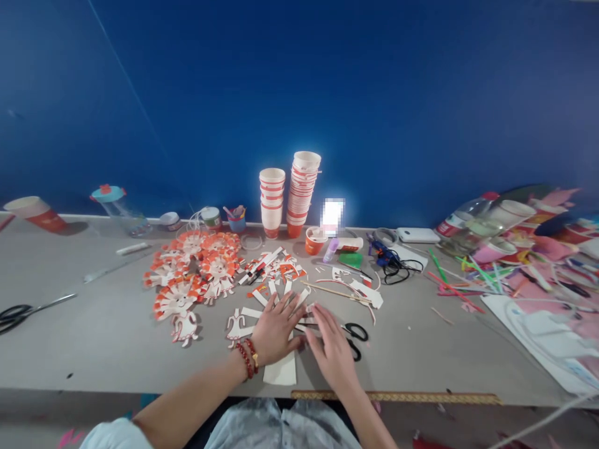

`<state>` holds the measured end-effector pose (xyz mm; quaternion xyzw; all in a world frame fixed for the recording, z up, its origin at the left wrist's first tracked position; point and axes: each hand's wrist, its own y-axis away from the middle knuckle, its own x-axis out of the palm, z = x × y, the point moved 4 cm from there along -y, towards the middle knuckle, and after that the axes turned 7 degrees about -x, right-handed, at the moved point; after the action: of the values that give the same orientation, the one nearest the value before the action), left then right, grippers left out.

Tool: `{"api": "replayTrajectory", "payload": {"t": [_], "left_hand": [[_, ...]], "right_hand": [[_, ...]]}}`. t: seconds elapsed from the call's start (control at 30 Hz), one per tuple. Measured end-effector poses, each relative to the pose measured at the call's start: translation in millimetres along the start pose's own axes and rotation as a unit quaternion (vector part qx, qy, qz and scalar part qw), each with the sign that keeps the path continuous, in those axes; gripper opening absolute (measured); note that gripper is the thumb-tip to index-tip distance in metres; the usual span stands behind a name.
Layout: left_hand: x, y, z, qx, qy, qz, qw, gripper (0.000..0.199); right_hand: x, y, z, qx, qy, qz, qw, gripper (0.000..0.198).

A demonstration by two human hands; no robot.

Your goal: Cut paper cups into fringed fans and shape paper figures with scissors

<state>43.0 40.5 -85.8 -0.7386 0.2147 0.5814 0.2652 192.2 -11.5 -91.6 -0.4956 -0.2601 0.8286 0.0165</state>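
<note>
My left hand (277,330) lies flat, fingers spread, pressing on a cut-open paper cup (253,312) whose white strips fan out around it. Beside it my right hand (330,347) is open with fingers stretched forward; its fingertips touch the ends of the strips, and a small curled white bit shows there. Both palms hide much of the cup piece. A white paper piece (281,370) sticks out below my left hand. To the left of that hand lies a red-edged dress-shaped paper cutout (236,328). Black-handled scissors (356,333) lie partly under my right hand.
Orange and white paper lion-like figures (194,268) are heaped at left. Paper cup stacks (304,193) stand by the blue wall. Paper scraps (276,265), a glue stick (331,251) and a coiled black cable (395,265) lie ahead. More scissors (19,315) lie far left; clutter (528,268) fills the right.
</note>
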Motion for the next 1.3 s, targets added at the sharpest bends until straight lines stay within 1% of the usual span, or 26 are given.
{"api": "replayTrajectory", "payload": {"t": [0.1,0.17,0.23,0.33,0.47,0.57,0.63,0.8,0.9,0.97,1.07,1.13,1.2,1.3], "left_hand": [[-4.7,0.9,0.2,-0.010,0.009,-0.016,1.000,0.059],[-9.0,0.5,-0.6,-0.012,0.012,-0.030,0.999,0.053],[-13.1,-0.8,-3.2,-0.003,0.014,-0.037,0.999,0.049],[-17.5,-4.3,-10.7,0.017,0.018,-0.027,0.999,0.039],[-23.4,-10.7,-23.3,0.027,0.010,-0.014,0.999,0.030],[-26.9,-15.9,-28.9,0.012,0.001,-0.006,1.000,0.023],[-28.0,-18.5,-30.0,0.002,0.001,0.003,1.000,0.020],[-31.8,-21.0,-26.6,-0.002,0.021,0.010,1.000,0.024],[-34.1,-23.0,-23.0,-0.005,0.040,0.017,0.999,0.036],[-35.3,-26.3,-22.1,-0.009,0.048,0.021,0.999,0.039],[-35.9,-34.5,-23.8,-0.020,0.048,0.025,0.998,0.029],[-35.1,-40.9,-27.2,-0.026,0.041,0.028,0.998,0.022],[-33.2,-46.8,-31.4,-0.027,0.040,0.030,0.998,0.017],[-29.5,-52.9,-36.4,-0.027,0.057,0.033,0.997,0.012]], "right_hand": [[-25.6,18.9,-21.5,0.066,0.019,-0.074,0.995,0.035],[-38.3,33.4,-31.2,0.094,0.043,-0.080,0.991,0.034],[-44.6,43.8,-34.0,0.085,0.060,-0.057,0.993,0.032],[-46.7,50.3,-33.6,0.060,0.085,-0.025,0.994,0.032],[-50.5,49.9,-39.8,0.090,0.146,-0.011,0.985,0.035],[-55.6,48.6,-43.1,0.093,0.150,0.013,0.984,0.022],[-60.0,48.6,-43.2,0.087,0.151,0.022,0.984,0.017],[-71.1,51.6,-46.9,0.074,0.157,0.015,0.985,0.023],[-74.2,51.4,-53.1,0.081,0.160,0.041,0.983,0.020],[-75.2,49.2,-56.2,0.101,0.169,0.072,0.978,0.014],[-77.0,44.1,-56.4,0.142,0.171,0.113,0.968,0.006],[-78.7,42.2,-55.6,0.179,0.163,0.127,0.962,0.006],[-80.8,42.8,-56.2,0.217,0.144,0.129,0.957,0.007],[-82.9,48.5,-61.7,0.264,0.082,0.099,0.956,0.009]]}}
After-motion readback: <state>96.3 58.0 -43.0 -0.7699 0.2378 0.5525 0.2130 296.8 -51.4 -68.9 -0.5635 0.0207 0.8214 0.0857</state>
